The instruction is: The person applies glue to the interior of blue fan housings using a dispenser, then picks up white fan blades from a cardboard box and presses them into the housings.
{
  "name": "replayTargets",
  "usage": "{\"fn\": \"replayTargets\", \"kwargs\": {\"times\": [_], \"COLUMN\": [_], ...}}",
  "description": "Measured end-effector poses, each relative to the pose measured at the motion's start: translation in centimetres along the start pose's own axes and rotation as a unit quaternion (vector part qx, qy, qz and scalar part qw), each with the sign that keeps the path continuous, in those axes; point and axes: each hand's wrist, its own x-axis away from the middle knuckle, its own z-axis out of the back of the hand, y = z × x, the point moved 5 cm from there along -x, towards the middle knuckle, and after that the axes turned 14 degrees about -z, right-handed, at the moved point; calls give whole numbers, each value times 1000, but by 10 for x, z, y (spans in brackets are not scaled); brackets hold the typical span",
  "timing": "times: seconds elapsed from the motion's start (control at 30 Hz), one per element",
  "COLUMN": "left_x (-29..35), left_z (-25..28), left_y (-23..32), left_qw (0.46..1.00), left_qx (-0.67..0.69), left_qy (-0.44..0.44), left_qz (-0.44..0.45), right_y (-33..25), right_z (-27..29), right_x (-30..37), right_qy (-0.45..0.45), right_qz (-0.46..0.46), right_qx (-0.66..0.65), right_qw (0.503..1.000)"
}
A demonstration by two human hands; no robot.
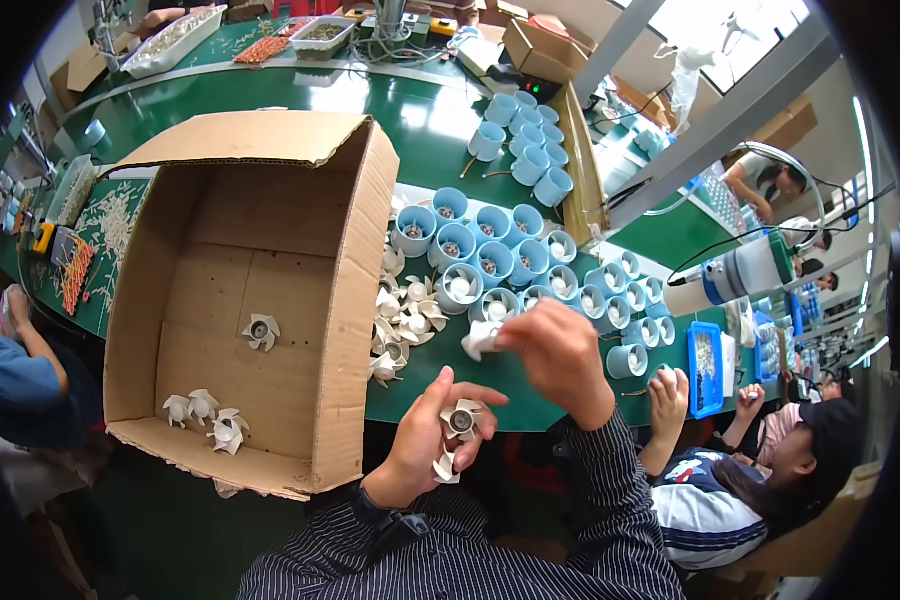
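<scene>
My left hand is turned palm up at the table's near edge, with white fan impellers held in its curled fingers. Another white fan impeller is pinched in my right hand, just in front of the blue cylindrical housings. Several housings near the box show metal inside, while others further right hold white impellers. A heap of loose white impellers lies between the box and the housings. To my left, a tilted cardboard box contains several more impellers.
More blue housings stand at the back beside a cardboard strip. A blue tray sits to the right, near a seated co-worker. Another person is at the left. A metal post rises at the right.
</scene>
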Motion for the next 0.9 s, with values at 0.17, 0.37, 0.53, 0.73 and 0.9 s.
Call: {"fn": "replayTargets", "kwargs": {"times": [0.17,0.37,0.53,0.73,0.9], "left_x": [1,6,5,-6,-5], "left_z": [-5,-2,-2,-19,-18], "left_y": [-1,3,4,11,17], "left_qw": [1000,999,995,988,976], "left_qx": [-8,-8,-57,-81,-139], "left_qy": [3,7,15,-10,-31], "left_qz": [-17,-40,-76,-132,-166], "right_y": [68,78,75,70,45], "right_z": [0,-18,-27,-32,-12], "right_x": [-61,-70,-72,-75,-67], "right_qy": [19,-43,-39,-14,-27], "right_qz": [-201,-168,-159,-39,-99], "right_qx": [-31,18,36,207,59], "right_qw": [979,985,986,978,993]}}
